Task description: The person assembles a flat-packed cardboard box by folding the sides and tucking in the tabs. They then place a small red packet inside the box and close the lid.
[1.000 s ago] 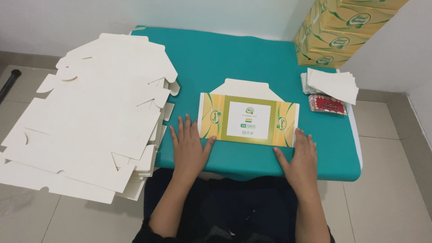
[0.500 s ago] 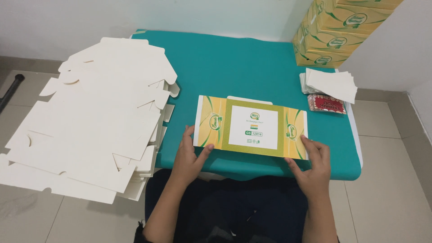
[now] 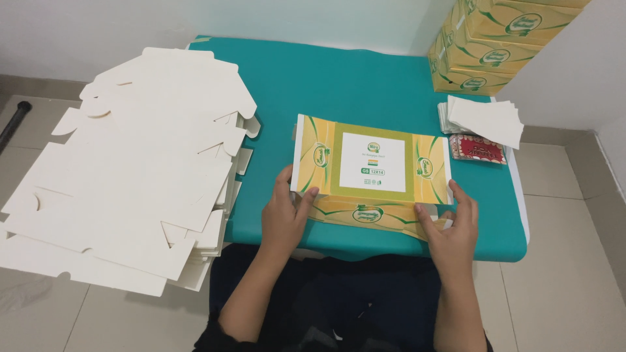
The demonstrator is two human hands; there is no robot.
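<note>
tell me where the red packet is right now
In the head view the red packet lies on the teal table at its right side, just under the stack of white paper sheets, beyond the right hand.

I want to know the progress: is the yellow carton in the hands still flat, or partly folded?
Partly folded. The yellow carton has its near panel bent down at the table edge, under the left hand and right hand.

Carton at the counter's near edge, stacks to either side

The carton (image 3: 372, 171) lies on the counter (image 3: 365, 85) between the left grip (image 3: 285, 218) and right grip (image 3: 453, 231). Left of it, a stack of flat blanks (image 3: 130, 163) overhangs the counter's side. Folded boxes (image 3: 502, 39) stand at the far right corner, with a sheet pile (image 3: 486, 119) before them.
</note>
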